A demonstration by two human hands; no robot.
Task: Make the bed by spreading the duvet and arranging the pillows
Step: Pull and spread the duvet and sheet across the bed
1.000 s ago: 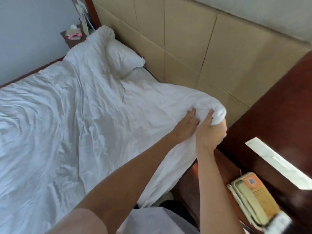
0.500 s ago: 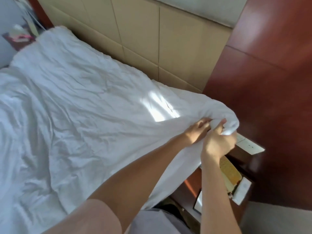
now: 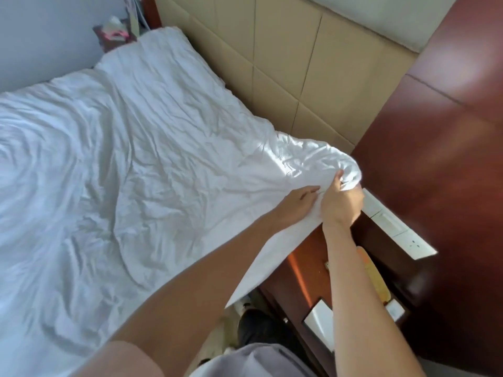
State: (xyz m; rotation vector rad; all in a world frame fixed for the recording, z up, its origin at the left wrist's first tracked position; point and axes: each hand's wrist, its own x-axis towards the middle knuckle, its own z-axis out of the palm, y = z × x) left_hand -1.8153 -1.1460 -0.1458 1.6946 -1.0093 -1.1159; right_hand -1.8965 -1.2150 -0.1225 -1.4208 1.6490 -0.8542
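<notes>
A white, wrinkled duvet (image 3: 130, 172) lies spread over the bed, covering it from the near left up to the far end by the tan padded headboard (image 3: 285, 63). At that far end the cover rises over a bulge (image 3: 163, 58), which may be a pillow underneath, though the cloth hides it. The duvet's right corner (image 3: 345, 170) is lifted off the bed edge and bunched into a knot of fabric. The right hand (image 3: 341, 204) is clenched around this bunched corner, fingers wrapped into the cloth, holding it above the gap between the bed and the dark red wooden nightstand (image 3: 307, 268). The left hand (image 3: 298, 204) sits just beside it to the left, pinching the duvet's edge with fingers (image 3: 313, 190) pointing toward the corner. Below both hands the duvet's edge hangs down the bed's right side. A white switch panel (image 3: 394, 229) is mounted on the red wood panelling (image 3: 435, 145) at right. At the far left, another small stand (image 3: 114, 36) holds blurred items.
</notes>
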